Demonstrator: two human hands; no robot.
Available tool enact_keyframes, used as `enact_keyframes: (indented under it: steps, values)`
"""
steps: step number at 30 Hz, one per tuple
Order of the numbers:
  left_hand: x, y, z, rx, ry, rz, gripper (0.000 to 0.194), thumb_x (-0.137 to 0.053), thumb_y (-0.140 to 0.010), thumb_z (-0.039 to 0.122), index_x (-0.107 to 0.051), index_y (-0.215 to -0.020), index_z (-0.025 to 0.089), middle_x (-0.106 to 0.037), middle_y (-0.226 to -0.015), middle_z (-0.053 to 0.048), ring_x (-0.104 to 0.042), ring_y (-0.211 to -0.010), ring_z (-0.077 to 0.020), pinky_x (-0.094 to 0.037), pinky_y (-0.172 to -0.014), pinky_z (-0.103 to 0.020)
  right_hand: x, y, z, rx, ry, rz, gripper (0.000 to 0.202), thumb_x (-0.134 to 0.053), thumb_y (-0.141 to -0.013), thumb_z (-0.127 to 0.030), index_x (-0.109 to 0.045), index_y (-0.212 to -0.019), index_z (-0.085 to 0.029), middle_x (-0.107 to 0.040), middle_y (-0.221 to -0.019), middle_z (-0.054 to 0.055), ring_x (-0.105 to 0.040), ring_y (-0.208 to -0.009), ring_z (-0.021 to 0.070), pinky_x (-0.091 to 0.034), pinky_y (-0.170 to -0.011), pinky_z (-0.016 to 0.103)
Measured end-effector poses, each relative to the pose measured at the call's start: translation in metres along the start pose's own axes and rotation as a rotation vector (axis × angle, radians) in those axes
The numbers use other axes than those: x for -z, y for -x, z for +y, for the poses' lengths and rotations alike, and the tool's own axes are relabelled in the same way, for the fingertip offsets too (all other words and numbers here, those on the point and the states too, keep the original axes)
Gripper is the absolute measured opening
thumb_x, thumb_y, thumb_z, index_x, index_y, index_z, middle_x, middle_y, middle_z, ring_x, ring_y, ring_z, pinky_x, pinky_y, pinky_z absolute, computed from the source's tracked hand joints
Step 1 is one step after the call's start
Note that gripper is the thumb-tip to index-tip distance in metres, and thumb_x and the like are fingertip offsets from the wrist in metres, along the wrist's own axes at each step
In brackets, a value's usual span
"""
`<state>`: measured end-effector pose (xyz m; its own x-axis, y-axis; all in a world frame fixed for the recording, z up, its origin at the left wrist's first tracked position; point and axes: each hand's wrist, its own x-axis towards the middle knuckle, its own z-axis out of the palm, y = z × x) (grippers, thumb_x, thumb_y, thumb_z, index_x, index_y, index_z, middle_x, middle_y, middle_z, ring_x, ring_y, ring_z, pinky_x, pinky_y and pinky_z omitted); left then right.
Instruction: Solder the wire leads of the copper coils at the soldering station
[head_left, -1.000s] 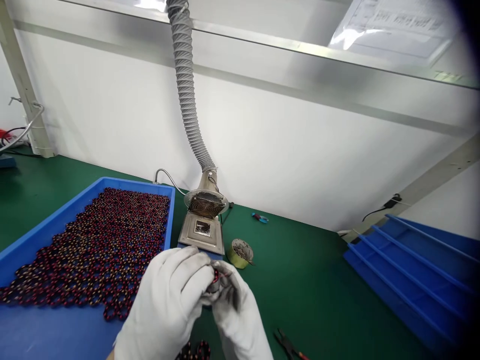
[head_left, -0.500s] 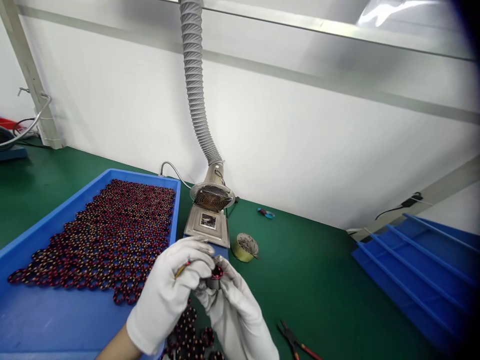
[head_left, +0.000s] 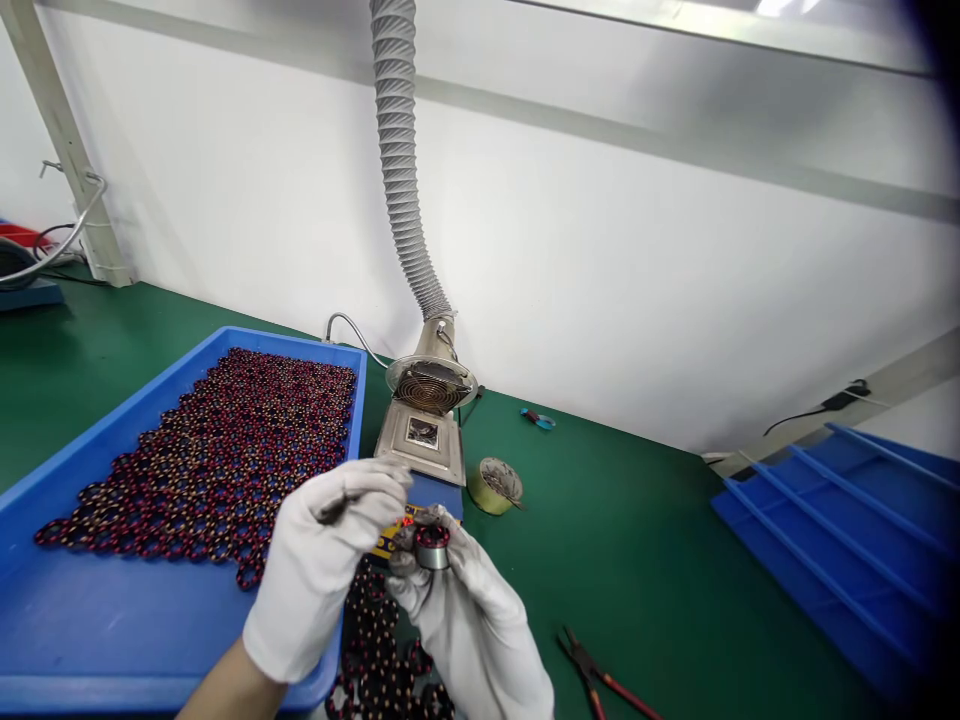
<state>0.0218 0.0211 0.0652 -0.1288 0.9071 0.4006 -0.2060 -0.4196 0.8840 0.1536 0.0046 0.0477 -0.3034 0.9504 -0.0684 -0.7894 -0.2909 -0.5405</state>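
My right hand (head_left: 476, 610), in a white glove with dirty fingertips, pinches a short silver metal cylinder (head_left: 433, 553). Inside its upper end sits a dark ring with red spots, like a small wound coil (head_left: 433, 535). My left hand (head_left: 322, 550), also gloved, is held just to the left, its fingers curled together and apart from the cylinder. Whatever lies between those fingers, if anything, is hidden. Below both hands is a loose heap of dark spotted rings (head_left: 379, 650). Many similar rings (head_left: 240, 450) lie in rows in the blue tray (head_left: 97, 690) on the left.
Behind my hands stands a metal heating pot (head_left: 424, 440) with a yellow control panel (head_left: 386, 542), under a fume hood with a grey hose (head_left: 397, 150). A small tin (head_left: 491, 495) stands beside it. Pliers (head_left: 592, 672), blue-handled snips (head_left: 538, 419) and blue panels (head_left: 832, 560) are rightward.
My left hand has drawn away to the left from the ring and cylinder. My right hand keeps hold of the cylinder, which now shows more fully. The view has shifted slightly.
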Motion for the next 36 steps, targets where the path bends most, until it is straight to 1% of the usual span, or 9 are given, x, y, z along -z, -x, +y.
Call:
enact_keyframes:
  steps: [4,7,11,15,20,25,31,34,36]
  values:
    - [-0.001,-0.002,0.004,0.077,-0.09,-0.187,0.027,-0.06,-0.067,0.008,-0.07,-0.089,0.021,-0.068,-0.101,-0.004,-0.065,-0.077,-0.016,-0.054,-0.067,-0.025,0.002,0.0,0.001,0.025,0.025,0.006,0.027,-0.075,-0.065,-0.026,-0.067,-0.091,-0.022,-0.069,-0.083,0.001,-0.063,-0.073,0.0113,-0.051,-0.07,0.023]
    - [-0.008,-0.001,0.004,0.027,-0.146,-0.297,0.023,-0.063,-0.064,0.007,-0.073,-0.077,0.023,-0.071,-0.092,-0.002,-0.064,-0.088,-0.0171,-0.052,-0.081,-0.026,0.001,0.0,0.003,0.095,0.059,0.025,0.026,-0.075,-0.065,-0.025,-0.067,-0.09,-0.023,-0.068,-0.087,-0.001,-0.062,-0.072,0.0101,-0.05,-0.071,0.022]
    - [-0.008,0.0,0.0,-0.039,-0.05,-0.113,0.017,-0.061,-0.067,0.007,-0.071,-0.067,0.021,-0.072,-0.077,-0.001,-0.065,-0.084,-0.0169,-0.053,-0.079,-0.026,-0.003,0.001,0.003,0.063,0.05,0.029,0.032,-0.077,-0.062,-0.024,-0.067,-0.092,-0.023,-0.068,-0.085,0.001,-0.062,-0.072,0.0132,-0.051,-0.073,0.029]
    - [0.002,-0.001,0.004,0.039,-0.08,0.051,0.016,-0.057,-0.074,0.012,-0.069,-0.074,0.022,-0.071,-0.092,0.0,-0.063,-0.091,-0.0155,-0.051,-0.084,-0.027,-0.003,0.001,-0.002,0.008,-0.053,0.025,0.022,-0.077,-0.063,-0.026,-0.069,-0.084,-0.023,-0.07,-0.075,-0.001,-0.063,-0.068,0.0123,-0.051,-0.07,0.028]
    - [-0.004,0.001,0.011,-0.204,-0.535,-0.353,0.044,-0.065,-0.064,0.008,-0.062,-0.105,0.024,-0.063,-0.11,-0.004,-0.058,-0.101,-0.0206,-0.047,-0.091,-0.038,-0.002,-0.001,-0.004,0.073,-0.09,0.064,0.011,-0.077,-0.063,-0.029,-0.07,-0.071,-0.026,-0.072,-0.079,-0.004,-0.065,-0.075,0.0115,-0.05,-0.078,0.026]
    - [-0.01,-0.001,0.005,-0.413,-0.546,-0.375,0.031,-0.063,-0.072,0.012,-0.062,-0.101,0.022,-0.066,-0.101,-0.004,-0.059,-0.095,-0.0175,-0.048,-0.087,-0.035,-0.003,0.001,-0.002,0.079,-0.053,0.072,0.014,-0.08,-0.058,-0.026,-0.07,-0.068,-0.025,-0.072,-0.074,-0.006,-0.064,-0.071,0.0086,-0.049,-0.074,0.02]
    - [-0.002,-0.002,-0.001,-0.075,-0.104,-0.253,0.017,-0.06,-0.07,0.009,-0.07,-0.069,0.023,-0.072,-0.079,0.001,-0.064,-0.09,-0.0184,-0.048,-0.088,-0.032,-0.002,0.002,0.004,0.023,-0.044,0.018,0.024,-0.077,-0.06,-0.023,-0.07,-0.083,-0.022,-0.071,-0.081,-0.001,-0.063,-0.071,0.0125,-0.051,-0.07,0.028]
    - [0.003,-0.002,0.003,0.059,0.038,-0.071,0.016,-0.056,-0.073,0.011,-0.069,-0.068,0.02,-0.072,-0.082,-0.002,-0.065,-0.087,-0.0198,-0.053,-0.08,-0.031,-0.002,0.002,0.001,0.014,-0.039,0.05,0.027,-0.078,-0.057,-0.023,-0.07,-0.083,-0.022,-0.071,-0.083,0.0,-0.064,-0.073,0.0151,-0.052,-0.074,0.033]
    - [0.006,-0.003,0.008,0.094,0.006,-0.101,0.016,-0.057,-0.07,0.011,-0.07,-0.075,0.019,-0.071,-0.093,-0.004,-0.065,-0.089,-0.0215,-0.054,-0.077,-0.032,-0.002,0.003,-0.002,0.009,-0.03,0.061,0.028,-0.078,-0.057,-0.024,-0.07,-0.083,-0.023,-0.071,-0.079,-0.001,-0.064,-0.07,0.0145,-0.051,-0.075,0.034]
